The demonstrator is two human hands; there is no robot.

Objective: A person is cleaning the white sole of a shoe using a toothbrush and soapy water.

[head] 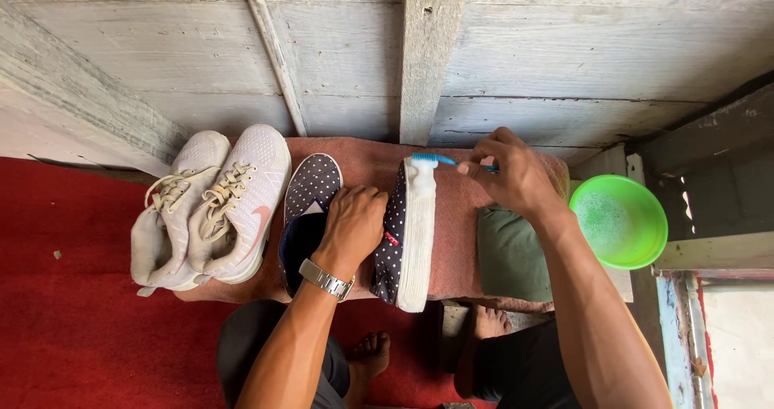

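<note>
My left hand grips a dark blue polka-dot slip-on shoe tipped on its side, its white sole facing right. My right hand holds a blue toothbrush, whose bristles touch the toe end of the white sole. The matching polka-dot shoe lies flat just left of my left hand. Both shoes rest on a pinkish towel spread over a low bench. A metal watch is on my left wrist.
A pair of pale pink laced sneakers sits at the towel's left end. A green basin with soapy water stands to the right, beside a green cloth. Red carpet covers the floor; a grey plank wall lies ahead. My bare feet are below.
</note>
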